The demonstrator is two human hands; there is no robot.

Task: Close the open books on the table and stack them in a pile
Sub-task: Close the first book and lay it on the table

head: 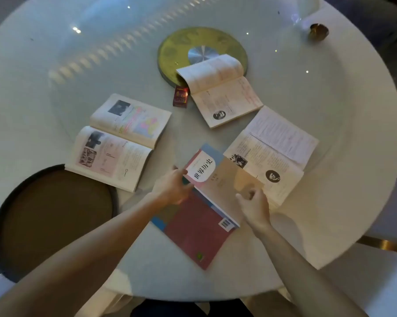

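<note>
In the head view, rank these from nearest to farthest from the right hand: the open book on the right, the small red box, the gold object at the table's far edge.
From the right hand:
1. Open book on the right, just beyond the hand.
2. Small red box, mid-table by the green disc.
3. Gold object, far right edge.

The left hand (173, 187) is covering part of the near book (199, 202), and its fingers are hiding under the front cover. The right hand (253, 204) is blurry, so its fingers are hard to make out. The near book is covering a corner of the open book on the right (273, 154). The far open book (220, 90) is hiding part of the round gold plate (174, 49) and part of the little red box (180, 97). The words on the open pages are too small to read. Both arms are running off the bottom edge. The table (341, 110) is getting cut off at the top.
</note>
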